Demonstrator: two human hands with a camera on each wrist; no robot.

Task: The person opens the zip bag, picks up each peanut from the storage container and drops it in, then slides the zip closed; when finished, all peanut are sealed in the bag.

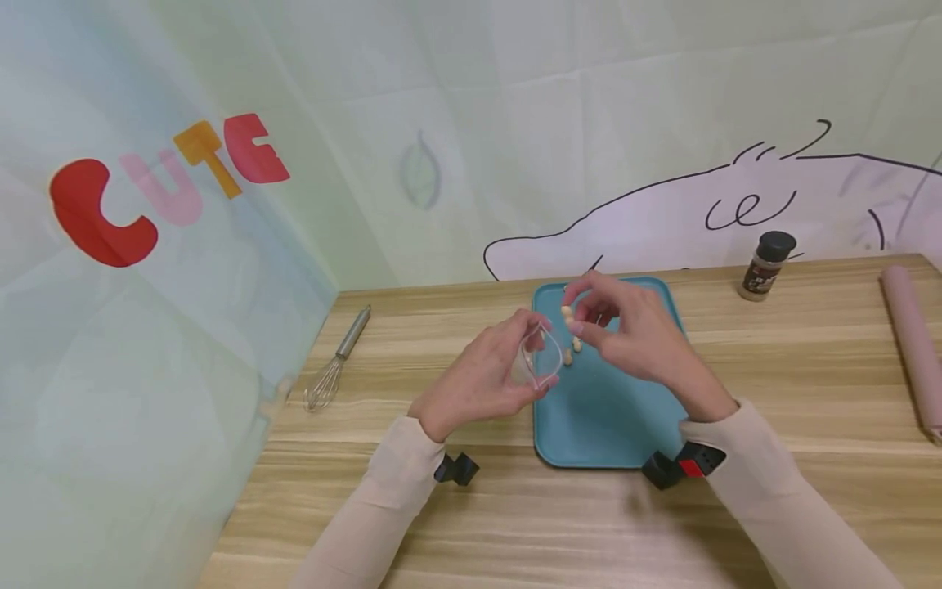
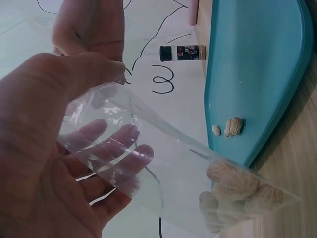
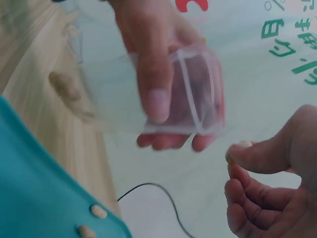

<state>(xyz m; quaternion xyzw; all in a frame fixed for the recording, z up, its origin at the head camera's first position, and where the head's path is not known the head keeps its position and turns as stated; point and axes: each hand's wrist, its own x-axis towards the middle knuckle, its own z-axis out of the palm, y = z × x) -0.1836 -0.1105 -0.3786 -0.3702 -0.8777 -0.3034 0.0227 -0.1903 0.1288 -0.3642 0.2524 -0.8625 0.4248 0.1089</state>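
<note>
My left hand (image 1: 478, 376) holds a clear plastic bag (image 2: 173, 144) near its mouth, which gapes toward the right hand. Several unshelled peanuts (image 2: 235, 183) lie in the bag's bottom corner, as the left wrist view shows. Between thumb and fingertips my right hand (image 1: 636, 327) pinches one peanut (image 1: 567, 314), just to the right of the bag's opening and apart from it. Both hands are over the far left part of a blue tray (image 1: 611, 417). At least two more peanuts (image 1: 567, 357) lie on that tray, below the right fingers.
A whisk (image 1: 338, 360) lies on the wooden table (image 1: 456, 523) at the left. Behind the tray on the right stands a spice jar (image 1: 765, 266) with a black lid. A pink roll (image 1: 912, 348) lies along the right side. Printed cloth (image 1: 412, 98) hangs behind the table.
</note>
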